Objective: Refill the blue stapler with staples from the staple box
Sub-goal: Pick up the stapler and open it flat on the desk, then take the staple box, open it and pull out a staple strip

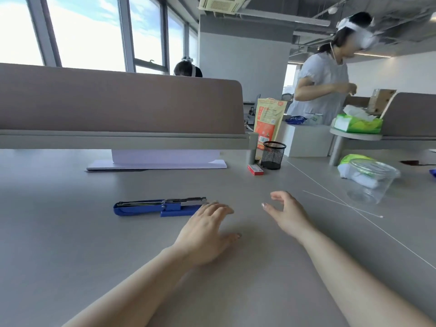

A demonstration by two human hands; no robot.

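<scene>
The blue stapler (151, 207) lies flat on the grey desk (70, 220), folded fully open so its metal staple channel faces up. My left hand (207, 230) hovers palm down with fingers spread, its fingertips at the stapler's right end; whether they touch it I cannot tell. My right hand (286, 214) is open to the right of it, fingers curled loosely, holding nothing. The small red staple box (255, 169) sits closed farther back on the desk, beside a black mesh pen cup (273, 155).
A stack of white paper (155, 164) lies under the brown desk divider (118, 100). An orange pouch (269, 119) stands behind the cup. A clear plastic container (371, 180) and tissue packs sit at the right. One person stands at the back right; another sits behind the divider.
</scene>
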